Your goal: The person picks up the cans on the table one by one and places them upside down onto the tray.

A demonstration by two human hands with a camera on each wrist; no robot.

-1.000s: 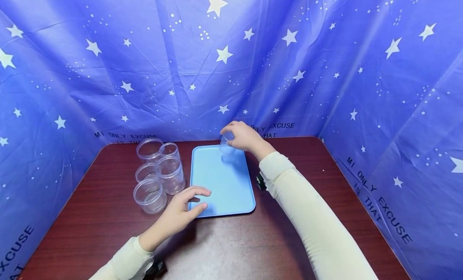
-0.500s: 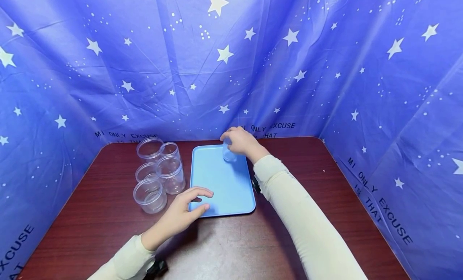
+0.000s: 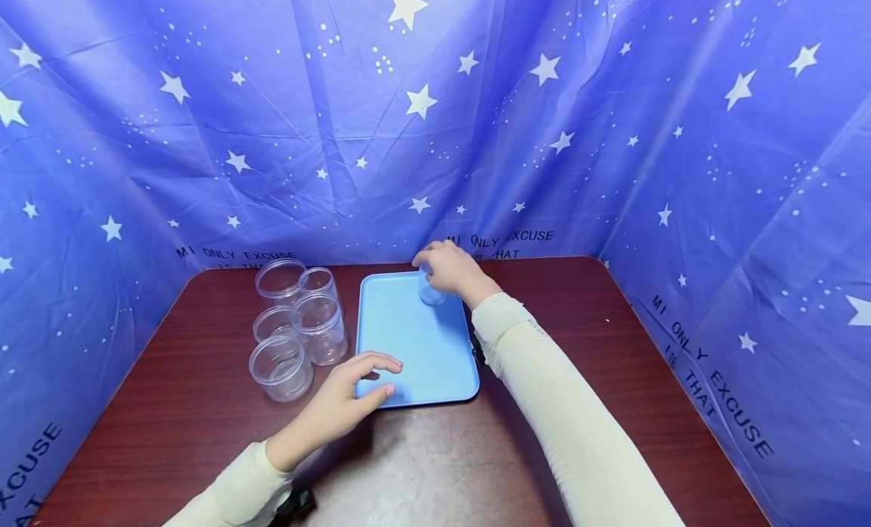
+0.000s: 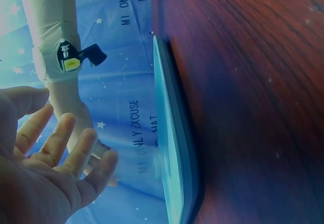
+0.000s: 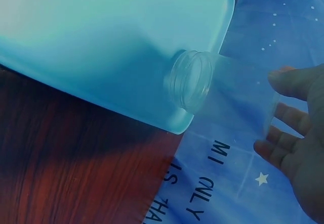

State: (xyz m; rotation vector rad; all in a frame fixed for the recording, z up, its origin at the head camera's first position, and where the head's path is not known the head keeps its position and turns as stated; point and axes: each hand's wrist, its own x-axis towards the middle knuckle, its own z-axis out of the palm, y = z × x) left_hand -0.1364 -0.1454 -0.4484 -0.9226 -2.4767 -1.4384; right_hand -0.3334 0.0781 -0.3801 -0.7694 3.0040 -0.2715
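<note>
Closest to me, my left hand (image 3: 340, 395) hovers over the near left edge of the blue tray (image 3: 422, 353), fingers loosely spread and grasping nothing; I'd say it is parked there, low and to one side, so as not to crowd my other arm. The tray lies flat on the dark red wood-grain table (image 3: 544, 376), lengthwise away from me, which puts both its ends within my reach. Just left of it, five clear plastic containers (image 3: 281, 370) stand mouth up in a tight group, probably bunched like that to take up little room. Farther off, my right hand (image 3: 452, 270) grips a clear plastic jar (image 5: 233, 92) at the tray's far right corner. My thumb and fingers hold it near its upper end, I think so that the lower end can meet the tray unhindered. The jar is cylindrical, colourless and see-through, with rings like a screw thread at the end against the tray, so it looks upside down; nothing shows inside. Behind everything hangs the blue star-printed cloth (image 3: 422, 156).
</note>
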